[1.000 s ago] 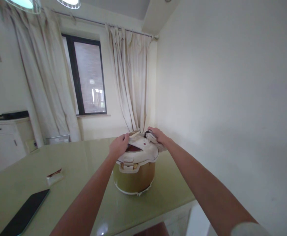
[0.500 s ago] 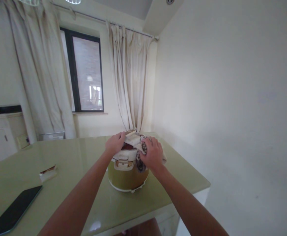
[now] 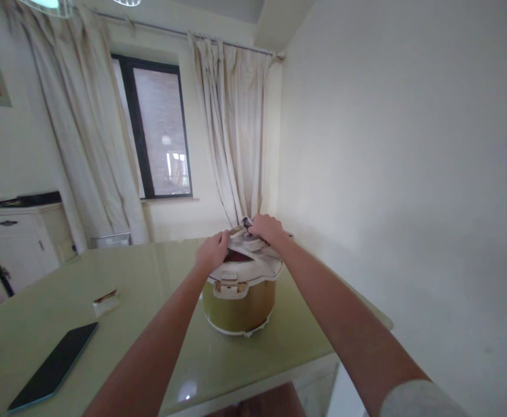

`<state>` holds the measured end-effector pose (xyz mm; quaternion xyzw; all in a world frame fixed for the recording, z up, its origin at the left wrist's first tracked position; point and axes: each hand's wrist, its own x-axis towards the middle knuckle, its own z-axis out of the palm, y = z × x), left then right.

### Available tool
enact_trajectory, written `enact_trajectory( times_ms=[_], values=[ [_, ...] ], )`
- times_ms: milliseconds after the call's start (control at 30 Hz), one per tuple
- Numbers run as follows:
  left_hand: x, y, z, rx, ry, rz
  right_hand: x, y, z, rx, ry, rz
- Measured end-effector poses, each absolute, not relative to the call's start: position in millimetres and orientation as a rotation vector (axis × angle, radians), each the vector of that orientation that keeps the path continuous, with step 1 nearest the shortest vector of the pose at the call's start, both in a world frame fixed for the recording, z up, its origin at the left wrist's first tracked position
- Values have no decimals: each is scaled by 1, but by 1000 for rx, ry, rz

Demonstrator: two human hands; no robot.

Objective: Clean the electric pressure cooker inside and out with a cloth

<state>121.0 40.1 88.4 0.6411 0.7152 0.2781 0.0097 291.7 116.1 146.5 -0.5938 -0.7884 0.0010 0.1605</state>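
Observation:
A round pot-like appliance [image 3: 240, 310] with a greenish-gold body and a white lid [image 3: 260, 269] stands on the table. A white latch or handle [image 3: 230, 289] sticks out at its front. My left hand [image 3: 212, 252] rests with curled fingers on the left edge of the lid. Over the far top of the lid, my right hand [image 3: 267, 227] is closed on a bunched cloth [image 3: 247, 222], of which only a small part shows. The rest of the cloth is hidden behind the hand.
On the pale green glossy table [image 3: 158, 278] lie a dark tablet [image 3: 56, 364] and a small white packet [image 3: 106, 302], both to the left. A white wall [image 3: 410, 202] rises on the right. Behind are curtains [image 3: 240, 127] and a cabinet [image 3: 19, 231].
My right hand has moved with the cloth from the lid's right front to its far top, uncovering the right side. My left hand stays on the lid. The view has shifted slightly left.

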Motion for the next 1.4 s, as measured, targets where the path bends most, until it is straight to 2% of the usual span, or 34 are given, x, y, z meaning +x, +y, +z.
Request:
enact_trajectory(
  times_ms=[200,467,700,967,1400],
  values=[
    [123,37,90,1941,2248,889,317,151,136,-1743,-2187,186],
    [123,38,90,1919,2214,938,326,160,133,-1746,-2200,201],
    [124,37,90,1909,2209,944,336,147,129,-1833,-2152,138],
    [124,40,87,1919,2231,953,365,128,105,-1766,-2171,38],
    [124,39,88,1977,2267,907,358,74,106,-1584,-2171,-253]
  ],
)
